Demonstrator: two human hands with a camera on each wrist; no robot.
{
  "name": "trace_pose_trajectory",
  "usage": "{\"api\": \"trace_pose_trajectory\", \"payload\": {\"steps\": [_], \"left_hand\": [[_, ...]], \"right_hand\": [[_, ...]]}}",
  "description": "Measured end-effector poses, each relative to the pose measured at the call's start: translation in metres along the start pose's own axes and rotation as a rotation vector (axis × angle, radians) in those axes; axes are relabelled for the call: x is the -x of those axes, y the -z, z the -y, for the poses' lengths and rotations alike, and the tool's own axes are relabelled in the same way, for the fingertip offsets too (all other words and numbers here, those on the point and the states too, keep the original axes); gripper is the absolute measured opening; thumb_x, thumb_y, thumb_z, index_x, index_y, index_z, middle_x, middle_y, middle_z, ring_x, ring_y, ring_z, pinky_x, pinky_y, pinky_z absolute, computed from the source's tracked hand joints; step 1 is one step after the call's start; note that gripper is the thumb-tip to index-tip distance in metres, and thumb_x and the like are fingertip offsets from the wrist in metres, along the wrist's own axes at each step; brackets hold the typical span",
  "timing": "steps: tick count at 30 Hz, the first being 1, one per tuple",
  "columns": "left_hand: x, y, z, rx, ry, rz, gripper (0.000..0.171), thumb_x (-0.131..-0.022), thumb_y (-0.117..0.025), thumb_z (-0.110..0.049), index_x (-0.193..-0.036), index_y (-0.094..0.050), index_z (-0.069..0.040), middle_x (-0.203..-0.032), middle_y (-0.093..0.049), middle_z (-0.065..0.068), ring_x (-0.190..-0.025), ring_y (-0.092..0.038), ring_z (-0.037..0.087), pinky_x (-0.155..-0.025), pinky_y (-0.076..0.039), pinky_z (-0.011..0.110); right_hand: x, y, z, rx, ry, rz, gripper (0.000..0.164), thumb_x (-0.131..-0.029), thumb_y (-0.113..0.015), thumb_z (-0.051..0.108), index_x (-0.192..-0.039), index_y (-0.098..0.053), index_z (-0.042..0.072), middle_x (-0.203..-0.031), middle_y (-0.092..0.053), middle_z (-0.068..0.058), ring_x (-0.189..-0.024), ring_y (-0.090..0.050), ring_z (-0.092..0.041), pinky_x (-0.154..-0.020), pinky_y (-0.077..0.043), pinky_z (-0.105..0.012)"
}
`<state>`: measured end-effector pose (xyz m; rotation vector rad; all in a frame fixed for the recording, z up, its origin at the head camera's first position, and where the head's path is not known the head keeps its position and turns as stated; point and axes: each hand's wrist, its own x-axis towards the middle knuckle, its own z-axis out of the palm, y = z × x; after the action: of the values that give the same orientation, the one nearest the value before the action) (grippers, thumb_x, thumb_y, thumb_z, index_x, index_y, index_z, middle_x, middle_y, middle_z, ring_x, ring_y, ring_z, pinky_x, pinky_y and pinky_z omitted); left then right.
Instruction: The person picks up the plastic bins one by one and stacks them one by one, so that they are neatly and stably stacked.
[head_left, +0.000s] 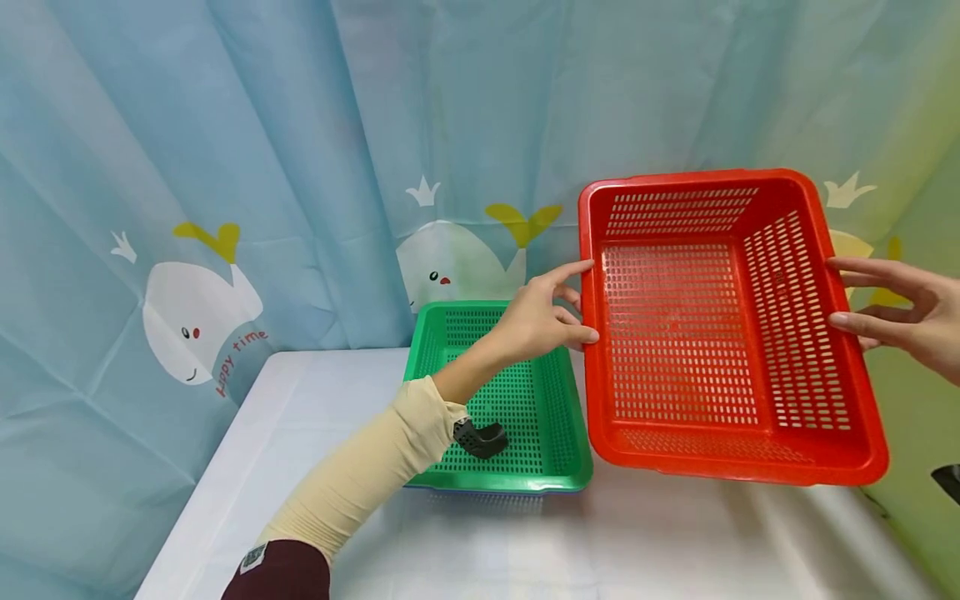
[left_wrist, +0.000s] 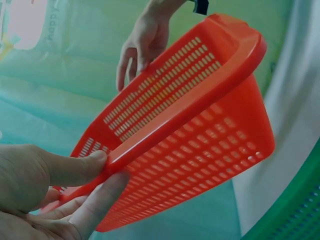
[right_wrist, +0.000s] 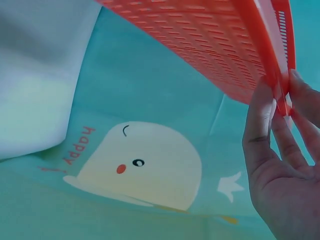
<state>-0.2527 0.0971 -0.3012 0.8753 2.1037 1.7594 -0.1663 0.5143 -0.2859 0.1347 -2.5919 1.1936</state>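
Observation:
A red slotted plastic basket point(head_left: 675, 292) is held up in the air, tilted so its inside faces the head camera; nothing lies in it. My left hand point(head_left: 542, 315) pinches its left rim between thumb and fingers, as the left wrist view also shows with the hand point(left_wrist: 65, 185) on the rim. On the opposite side my right hand point(head_left: 911, 312) grips the right rim, thumb on the inner side; the right wrist view shows that hand point(right_wrist: 285, 140) around the edge. Below my left forearm stands a green basket point(head_left: 517, 408), partly hidden by the arm.
The green basket rests on a white-covered table point(head_left: 315, 433), with a blue-purple edge point(head_left: 495, 492) showing under its rim. A blue curtain point(head_left: 300, 167) with whale prints hangs behind the table, and a yellow-green cloth is at the right. A black wrist mount point(head_left: 482, 439) is on my left wrist.

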Motion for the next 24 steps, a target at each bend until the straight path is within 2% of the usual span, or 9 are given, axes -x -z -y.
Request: {"api": "trace_pose_trajectory", "payload": {"steps": [4,9,14,18,21,24], "left_hand": [[-0.005,0.003,0.0,0.085,0.008,0.034,0.088,-0.085,-0.078,0.01,-0.159,-0.04,-0.018,-0.105,-0.053,0.014,-0.077,-0.075,0.024,-0.075,-0.064,0.047],[-0.007,0.011,0.005,0.116,0.017,0.078,0.087,-0.087,-0.076,0.01,-0.16,-0.038,-0.02,-0.11,-0.05,0.016,-0.082,-0.075,0.028,-0.073,-0.064,0.043],[0.013,0.033,0.007,0.104,0.04,0.075,0.086,-0.089,-0.075,0.01,-0.16,-0.037,-0.019,-0.115,-0.049,0.018,-0.084,-0.075,0.029,-0.077,-0.063,0.049],[0.028,0.051,0.006,0.063,0.051,0.052,0.086,-0.088,-0.077,0.007,-0.16,-0.037,-0.019,-0.119,-0.051,0.018,-0.085,-0.075,0.029,-0.077,-0.063,0.049],[0.039,0.064,0.003,0.04,0.052,0.038,0.087,-0.087,-0.077,0.007,-0.16,-0.038,-0.018,-0.12,-0.051,0.019,-0.085,-0.075,0.029,-0.076,-0.064,0.048],[0.049,0.077,0.0,0.026,0.05,0.028,0.087,-0.087,-0.078,0.008,-0.16,-0.038,-0.018,-0.119,-0.051,0.019,-0.086,-0.075,0.03,-0.076,-0.063,0.049]], "right_hand": [[0.0,0.004,-0.003,0.053,-0.017,0.014,0.073,-0.098,-0.066,0.0,-0.16,-0.039,0.026,-0.121,-0.047,0.024,-0.075,-0.066,0.009,-0.055,-0.057,-0.018],[0.002,0.007,0.002,0.079,-0.045,0.05,0.071,-0.1,-0.065,0.003,-0.161,-0.038,0.025,-0.124,-0.047,0.022,-0.082,-0.067,0.008,-0.06,-0.057,-0.021],[0.003,-0.006,0.023,0.089,-0.071,0.137,0.072,-0.098,-0.069,0.005,-0.161,-0.038,0.024,-0.13,-0.049,0.021,-0.088,-0.07,0.001,-0.064,-0.06,-0.028],[-0.001,-0.017,0.04,0.062,-0.058,0.197,0.073,-0.097,-0.07,0.002,-0.16,-0.04,0.022,-0.134,-0.051,0.019,-0.09,-0.073,-0.007,-0.063,-0.06,-0.031],[-0.004,-0.026,0.052,0.044,-0.016,0.225,0.074,-0.096,-0.07,-0.001,-0.16,-0.04,0.022,-0.137,-0.053,0.016,-0.092,-0.074,-0.01,-0.058,-0.056,-0.031],[-0.007,-0.035,0.063,0.032,0.001,0.245,0.074,-0.096,-0.072,0.001,-0.159,-0.041,0.024,-0.137,-0.055,0.015,-0.089,-0.075,-0.014,-0.045,-0.046,-0.033]]}}
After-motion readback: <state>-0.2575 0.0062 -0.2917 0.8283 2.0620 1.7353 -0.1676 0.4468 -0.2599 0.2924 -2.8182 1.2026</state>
